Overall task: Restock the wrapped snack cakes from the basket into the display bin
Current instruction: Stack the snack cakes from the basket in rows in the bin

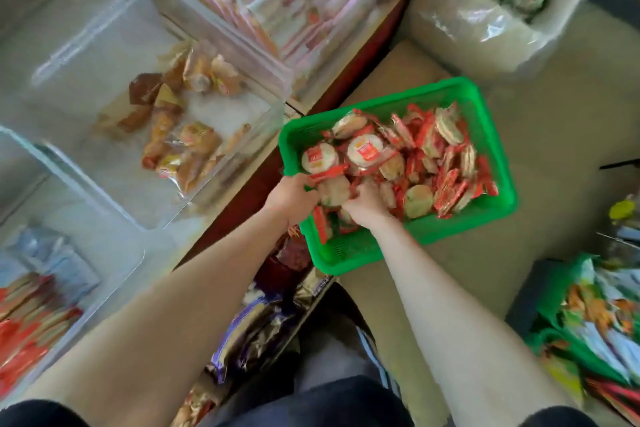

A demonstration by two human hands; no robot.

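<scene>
We have both hands down in the green perforated plastic basket [485, 149], gathering a bunch of the round snack cakes in clear wrappers with red edging [360, 152]. Our left hand [292, 196] curls round the near-left side of the bunch, by the basket's rim, and our right hand [365, 203] closes on the same cluster from the other side, fingers buried among the wrappers, so we cannot tell how many cakes each hand truly holds. The rest of the cakes lie heaped beyond and to the right of our grip, filling most of the basket.

The clear plastic display bin [273, 121] sits up and to the left of our hands, on the shelf, with only a few tan wrapped pastries [180, 142] in it; we judge it the likeliest target, though that is a guess.

To do this well, we should squeeze the bunch between both palms, not by the slippery wrapper edges, keep the stack modest so none slide out, lift clear of the basket wall, then carry it left over the bin's near wall before letting go.
</scene>
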